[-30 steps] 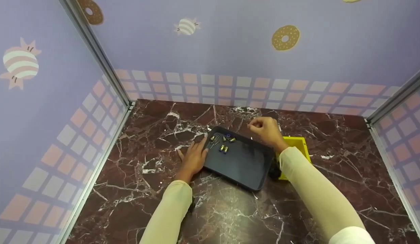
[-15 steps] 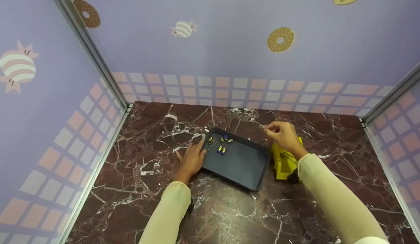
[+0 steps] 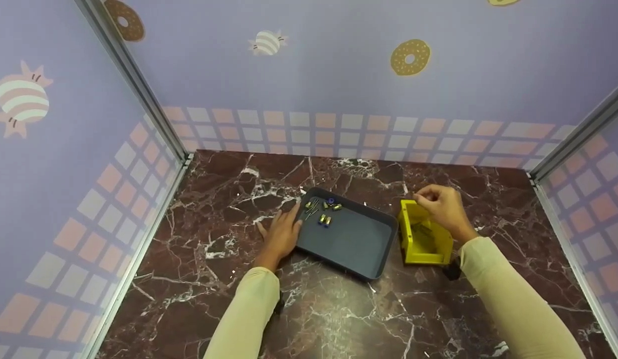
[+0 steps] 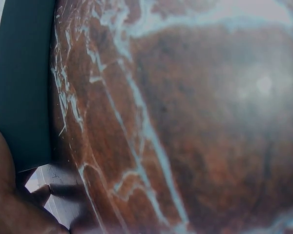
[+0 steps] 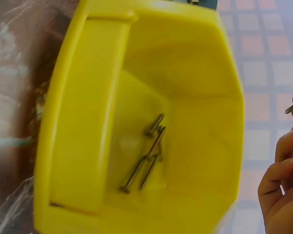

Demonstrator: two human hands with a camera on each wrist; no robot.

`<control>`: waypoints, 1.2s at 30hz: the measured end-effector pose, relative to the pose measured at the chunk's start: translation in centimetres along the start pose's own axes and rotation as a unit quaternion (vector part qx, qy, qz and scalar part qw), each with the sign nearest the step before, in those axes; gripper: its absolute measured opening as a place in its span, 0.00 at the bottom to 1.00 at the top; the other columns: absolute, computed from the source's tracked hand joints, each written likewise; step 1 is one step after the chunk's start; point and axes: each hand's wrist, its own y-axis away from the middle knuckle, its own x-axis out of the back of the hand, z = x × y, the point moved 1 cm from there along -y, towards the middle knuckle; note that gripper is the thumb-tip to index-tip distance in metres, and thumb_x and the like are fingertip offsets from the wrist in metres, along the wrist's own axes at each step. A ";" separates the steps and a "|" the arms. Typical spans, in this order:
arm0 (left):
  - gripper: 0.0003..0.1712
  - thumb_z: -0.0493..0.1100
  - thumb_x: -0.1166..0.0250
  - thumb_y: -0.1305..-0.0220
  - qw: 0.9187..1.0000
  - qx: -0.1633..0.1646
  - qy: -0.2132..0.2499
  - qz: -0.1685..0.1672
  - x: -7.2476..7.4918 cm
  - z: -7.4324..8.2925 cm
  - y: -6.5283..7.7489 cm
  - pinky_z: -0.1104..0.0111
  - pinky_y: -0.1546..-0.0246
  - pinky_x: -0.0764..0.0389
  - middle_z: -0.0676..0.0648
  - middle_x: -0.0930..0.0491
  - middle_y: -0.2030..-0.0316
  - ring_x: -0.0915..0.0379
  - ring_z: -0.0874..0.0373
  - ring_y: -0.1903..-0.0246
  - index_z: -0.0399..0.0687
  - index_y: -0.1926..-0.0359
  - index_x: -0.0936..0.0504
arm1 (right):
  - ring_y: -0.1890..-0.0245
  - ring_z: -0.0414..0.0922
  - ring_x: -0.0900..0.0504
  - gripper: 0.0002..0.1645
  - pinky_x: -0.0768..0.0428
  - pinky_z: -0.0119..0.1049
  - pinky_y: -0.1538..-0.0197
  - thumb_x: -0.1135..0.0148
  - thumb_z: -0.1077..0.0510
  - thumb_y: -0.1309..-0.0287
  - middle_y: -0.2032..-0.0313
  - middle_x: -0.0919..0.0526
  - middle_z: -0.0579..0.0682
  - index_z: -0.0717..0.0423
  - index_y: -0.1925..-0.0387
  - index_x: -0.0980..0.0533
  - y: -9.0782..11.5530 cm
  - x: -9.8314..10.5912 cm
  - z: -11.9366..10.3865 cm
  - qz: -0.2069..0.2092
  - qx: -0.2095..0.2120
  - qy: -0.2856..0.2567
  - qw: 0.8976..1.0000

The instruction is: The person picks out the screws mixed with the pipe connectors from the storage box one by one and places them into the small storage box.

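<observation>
My left hand [image 3: 281, 234] lies along the left rim of a dark grey tray [image 3: 351, 244], fingers spread and fairly straight. In the left wrist view the tray's outer wall [image 4: 24, 87] rises beside part of that hand [image 4: 10, 200]. Over the back of a yellow bin [image 3: 428, 259], my right hand [image 3: 444, 207] has thumb and fingers pinched together. The right wrist view shows a screw tip [image 5: 289, 109] poking out from the fingers of this hand [image 5: 285, 180]; the rest of the screw is hidden. Several loose screws [image 5: 139, 170] lie on the bin's floor.
Inside the tray's far left corner sit several screws [image 3: 312, 208], brass-coloured fittings with blue ends [image 3: 325, 220] and a blue ring [image 3: 331, 200]. The bin stands just right of the tray on a dark red marbled surface [image 3: 229, 299]. Patterned walls [image 3: 309, 75] enclose it.
My right hand has moved right, from over the tray's far edge to over the yellow bin, uncovering most of the bin. My left hand stays on the tray's rim.
</observation>
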 end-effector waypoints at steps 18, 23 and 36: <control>0.32 0.58 0.53 0.19 1.000 -0.005 0.006 0.000 0.0 -0.1 0.2 0.25 0.30 0.70 0.54 0.32 0.26 0.50 0.48 0.20 0.76 0.20 0.48 | 0.77 0.40 0.28 0.08 0.31 0.28 0.75 0.29 0.52 0.37 0.77 0.22 0.48 0.53 0.66 0.13 1.0 0.4 1.9 -0.009 -0.028 0.018 0.999; 0.32 0.59 0.54 0.19 1.000 -0.003 0.006 -0.004 0.1 -0.1 0.1 0.25 0.30 0.70 0.53 0.32 0.26 0.51 0.48 0.20 0.75 0.20 0.48 | 0.77 0.40 0.28 0.07 0.31 0.28 0.75 0.29 0.54 0.37 0.77 0.22 0.47 0.53 0.67 0.13 1.0 0.4 1.9 -0.007 -0.024 0.019 1.000; 0.32 0.59 0.54 0.19 1.000 -0.004 0.009 -0.004 0.1 -0.1 0.1 0.25 0.30 0.70 0.53 0.32 0.26 0.51 0.48 0.20 0.75 0.20 0.48 | 0.76 0.41 0.28 0.05 0.31 0.29 0.75 0.29 0.56 0.37 0.77 0.22 0.47 0.52 0.67 0.13 1.1 0.4 2.0 -0.011 -0.019 0.018 1.000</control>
